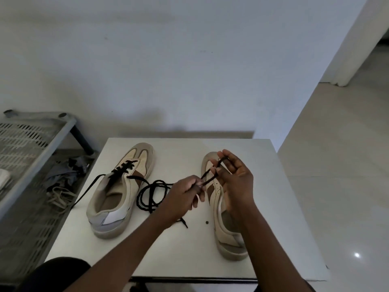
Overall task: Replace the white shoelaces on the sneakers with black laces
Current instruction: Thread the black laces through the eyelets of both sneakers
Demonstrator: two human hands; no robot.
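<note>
Over right sneaker (226, 234), your left hand (181, 197) and right hand (235, 182) pinch black lace (159, 182).
At table (189, 249) left edge: left sneaker (117, 197) (laced black); open tabletop toward you.

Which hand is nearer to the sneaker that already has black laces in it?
Left. The left hand, pinching the black lace, hovers between the shoes, right of the laced sneaker; the right hand, holding the same lace, is farther off, over the other sneaker.
</note>
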